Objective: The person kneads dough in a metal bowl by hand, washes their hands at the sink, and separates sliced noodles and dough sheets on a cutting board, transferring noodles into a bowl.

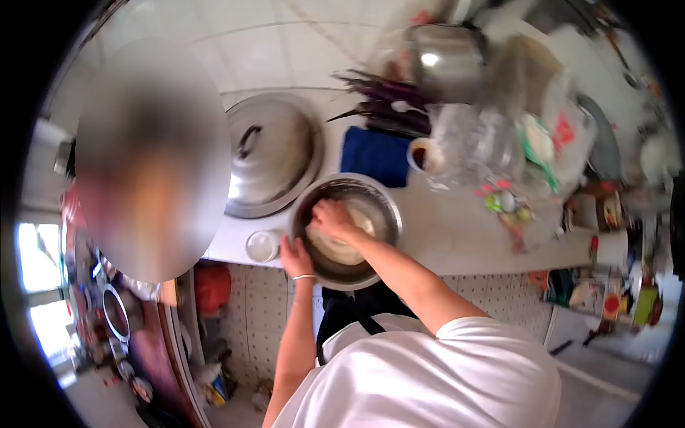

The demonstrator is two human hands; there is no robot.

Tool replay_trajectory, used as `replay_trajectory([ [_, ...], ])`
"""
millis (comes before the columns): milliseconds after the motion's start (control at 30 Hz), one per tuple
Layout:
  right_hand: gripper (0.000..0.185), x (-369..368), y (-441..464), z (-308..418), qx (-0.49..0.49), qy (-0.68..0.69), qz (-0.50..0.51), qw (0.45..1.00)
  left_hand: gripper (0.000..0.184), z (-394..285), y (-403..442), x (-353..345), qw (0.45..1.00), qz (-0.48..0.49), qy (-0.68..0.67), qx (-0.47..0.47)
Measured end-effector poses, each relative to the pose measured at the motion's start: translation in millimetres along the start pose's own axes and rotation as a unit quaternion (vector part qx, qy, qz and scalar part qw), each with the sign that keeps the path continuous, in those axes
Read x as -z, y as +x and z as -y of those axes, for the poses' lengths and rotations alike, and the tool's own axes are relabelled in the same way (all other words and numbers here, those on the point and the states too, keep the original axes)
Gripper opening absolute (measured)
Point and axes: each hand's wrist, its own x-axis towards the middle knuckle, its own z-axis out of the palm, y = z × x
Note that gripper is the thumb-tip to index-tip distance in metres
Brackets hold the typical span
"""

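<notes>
A wide metal bowl (391,251) stands at the counter's front edge with a pale mass of dough (339,248) inside. My right hand (333,217) reaches into it, fingers curled and pressed on the dough near the far left wall. What lies under those fingertips is hidden. Against the bowl's left outer side, my left hand (295,260) grips the rim. Just left of that hand is a small clear cup (262,246). Behind the bowl lies a folded blue cloth (372,158), beside a cup with dark liquid (421,155).
A large domed lid (275,157) sits at the back left. Long dark purple vegetables (392,103), a steel pot (446,60) and plastic bags (478,146) fill the back right. The white counter (442,242) ends just before my body. A blurred patch hides the far left.
</notes>
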Motion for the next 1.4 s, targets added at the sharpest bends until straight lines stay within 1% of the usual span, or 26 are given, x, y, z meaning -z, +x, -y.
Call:
replay_trajectory([
  [33, 0.018, 4.7, -7.3, -0.4, -0.052, 0.071, 0.089, 0.992, 0.039, 3.5, 6.9, -0.7, 0.999, 0.006, -0.039, -0.003],
  [67, 0.018, 22.7, -18.8, 1.2, -0.063, 0.069, 0.079, 0.992, 0.038, -7.8, 11.7, -1.0, 0.999, 0.022, -0.022, -0.017],
  [100, 0.019, 46.5, -57.1, 48.9, -0.022, 0.052, 0.124, 0.991, 0.037, -7.8, 0.0, 35.1, 0.998, 0.037, -0.019, -0.040],
  [133, 0.020, 59.3, -61.4, 61.3, 0.022, 0.045, 0.177, 0.983, 0.036, -8.3, 7.5, 36.9, 0.997, 0.045, -0.020, -0.057],
  [167, 0.020, 66.8, -66.8, 52.3, 0.008, 0.042, 0.167, 0.985, 0.036, -18.6, 8.8, 26.9, 0.996, 0.058, -0.025, -0.068],
  [233, 0.021, 49.6, -75.9, 45.1, -0.119, 0.094, 0.111, 0.982, 0.036, -34.6, 8.0, 26.8, 0.990, 0.105, 0.012, -0.095],
  [267, 0.019, 34.5, -70.4, 33.4, -0.100, 0.046, 0.072, 0.991, 0.035, -36.7, 7.9, 23.6, 0.988, 0.106, 0.031, -0.107],
  [300, 0.020, 23.4, -70.5, 33.6, -0.048, -0.031, -0.055, 0.997, 0.036, -33.1, 8.8, 19.2, 0.985, 0.102, 0.063, -0.124],
  [367, 0.024, 22.0, -69.4, 38.4, -0.020, -0.102, 0.132, 0.986, 0.035, -41.2, 21.7, 16.6, 0.985, 0.120, 0.057, -0.112],
  [433, 0.027, 44.0, -87.1, 49.2, 0.028, 0.025, 0.233, 0.972, 0.036, -33.3, 36.3, 13.7, 0.984, 0.115, 0.066, -0.120],
  [500, 0.017, 53.1, -118.0, 39.5, 0.112, 0.140, 0.083, 0.980, 0.036, -21.9, 42.5, 11.4, 0.985, 0.130, 0.038, -0.104],
  [567, 0.014, 72.5, -134.2, 39.8, 0.100, 0.123, -0.029, 0.987, 0.038, -19.3, 37.7, 13.1, 0.982, 0.129, 0.051, -0.131],
  [633, 0.013, 73.1, -133.7, 37.0, 0.070, 0.019, -0.017, 0.997, 0.038, -47.9, 30.0, 20.5, 0.980, 0.162, 0.052, -0.108],
  [700, 0.018, 57.1, -116.7, 37.4, 0.129, -0.038, -0.056, 0.989, 0.035, -57.0, 27.7, 18.3, 0.980, 0.166, 0.029, -0.106],
  [833, 0.024, 16.5, -76.0, 15.1, 0.207, -0.051, 0.037, 0.976, 0.033, -59.6, 28.4, 15.0, 0.977, 0.190, 0.068, -0.069],
  [933, 0.025, -9.1, -52.5, 11.9, 0.081, -0.128, 0.061, 0.987, 0.032, -59.8, 30.4, 12.7, 0.978, 0.184, 0.070, -0.065],
  [967, 0.025, -12.5, -49.8, 13.6, 0.082, -0.123, 0.066, 0.987, 0.033, -62.8, 28.8, 17.0, 0.980, 0.179, 0.058, -0.071],
  [1033, 0.023, -18.5, -39.7, 8.8, 0.067, -0.113, -0.048, 0.990, 0.033, -60.1, 19.3, 20.9, 0.982, 0.176, 0.043, -0.056],
  [1100, 0.022, -26.3, -34.7, 4.6, 0.052, -0.139, -0.135, 0.980, 0.034, -47.0, -4.7, 23.9, 0.996, 0.083, -0.027, -0.031],
  [1133, 0.022, -24.8, -30.2, 7.2, 0.017, -0.170, -0.151, 0.974, 0.034, -37.2, -20.0, 22.3, 0.999, 0.046, -0.015, 0.001],
  [1167, 0.023, -27.3, -23.7, 7.3, -0.022, -0.144, -0.168, 0.975, 0.034, -33.3, -26.7, 25.9, 0.999, 0.046, -0.014, -0.001],
  [1233, 0.027, -15.3, -26.3, 21.1, -0.052, -0.069, -0.148, 0.985, 0.032, -35.9, -20.3, 22.5, 0.998, 0.017, -0.042, 0.043],
  [1267, 0.027, -1.1, -34.0, 22.3, -0.045, -0.075, -0.152, 0.984, 0.031, -38.1, -16.0, 22.7, 0.999, -0.001, -0.034, 0.030],
  [1333, 0.032, 56.6, -71.9, 54.7, -0.044, -0.015, 0.142, 0.989, 0.033, -33.1, -3.9, 24.9, 0.999, 0.010, -0.046, 0.018],
  [1367, 0.032, 63.2, -91.3, 57.7, -0.030, -0.010, 0.116, 0.993, 0.035, -32.1, 0.0, 25.6, 0.998, 0.024, -0.050, 0.009],
  [1400, 0.027, 64.3, -97.3, 58.1, -0.071, -0.046, 0.116, 0.990, 0.033, -35.2, 2.8, 26.9, 0.999, 0.022, -0.046, -0.016],
])
